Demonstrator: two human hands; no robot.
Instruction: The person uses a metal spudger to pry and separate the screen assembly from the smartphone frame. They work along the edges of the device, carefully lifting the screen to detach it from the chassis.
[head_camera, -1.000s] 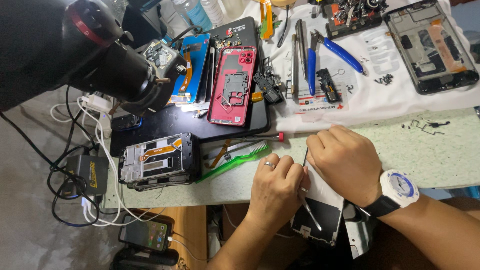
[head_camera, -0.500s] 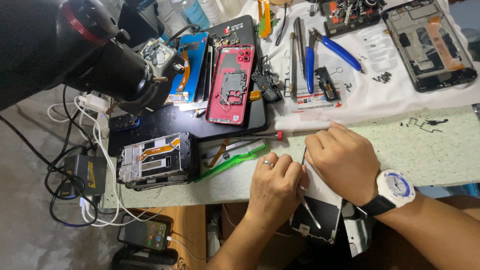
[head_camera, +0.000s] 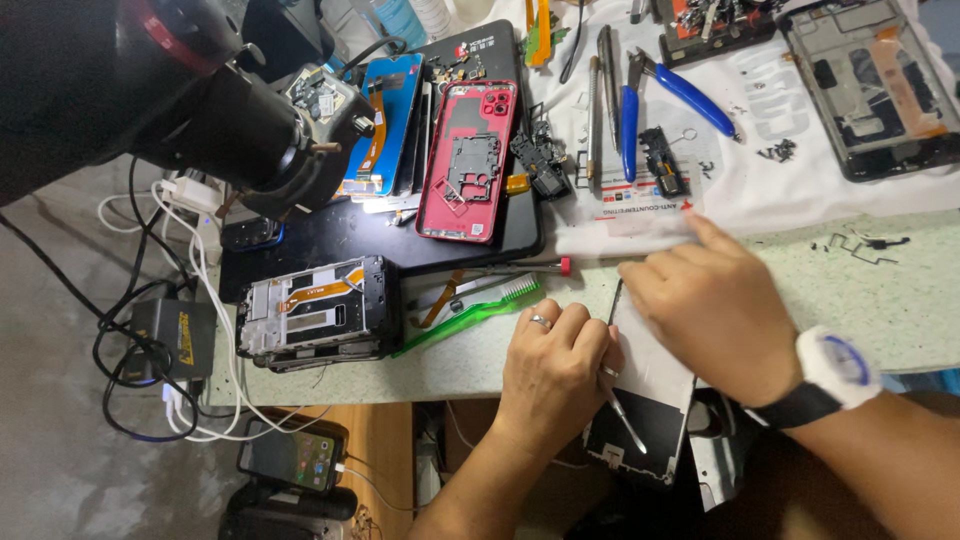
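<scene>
Since the earlier frame, the right hand (head_camera: 715, 305) has been lifted, fingers spread, above the phone panel (head_camera: 645, 400); tweezers (head_camera: 620, 410) are pinched in the left hand (head_camera: 555, 365), lower centre.

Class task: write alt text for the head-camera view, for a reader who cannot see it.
Two bare hands work on a flat phone panel at a cluttered repair bench's edge: the left hand holds thin metal tweezers, the right hand, wearing a white watch, rests on top. A red phone frame, green brush and blue-handled pliers lie beyond.
</scene>
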